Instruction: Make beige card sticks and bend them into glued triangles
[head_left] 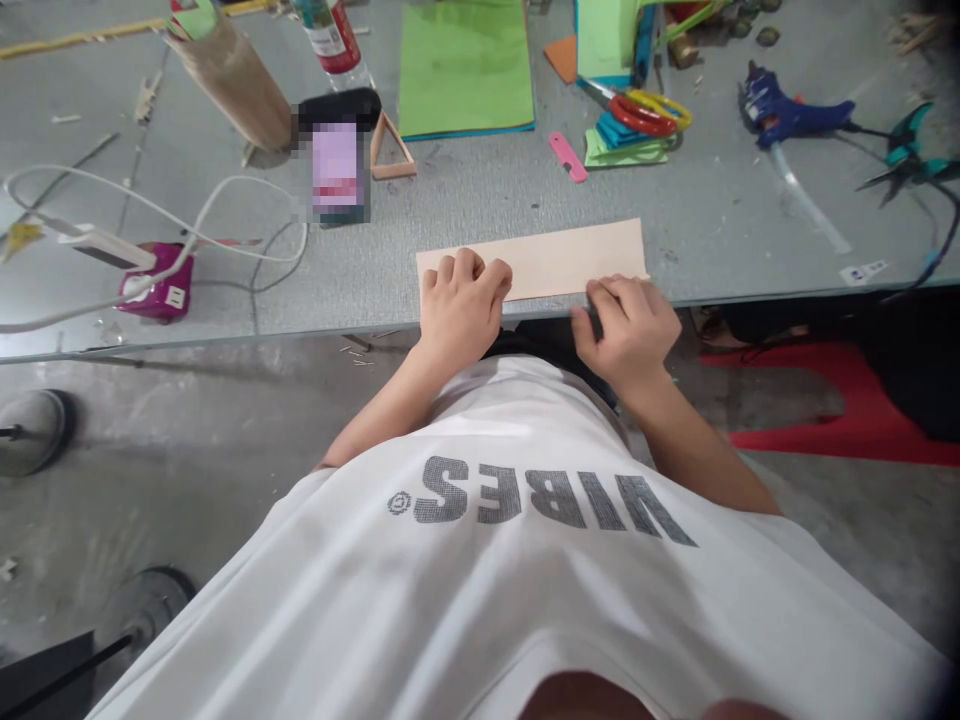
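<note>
1. One bare left hand [463, 308] covers the near-left part of a pale peach, long rectangular, paper-like strip [574, 260], fingers bent and close together; whether they grip, I cannot tell.
2. Between the hands, the strip's middle lies on the grey, glossy table [360, 285], near its front edge. I judge the step as steadying it; the next move seems to need light, even pressure.
3. The bare right hand [632, 325] touches the strip's near edge toward its right end, thumb slightly apart; remotely, I cannot confirm any pinch.
</note>
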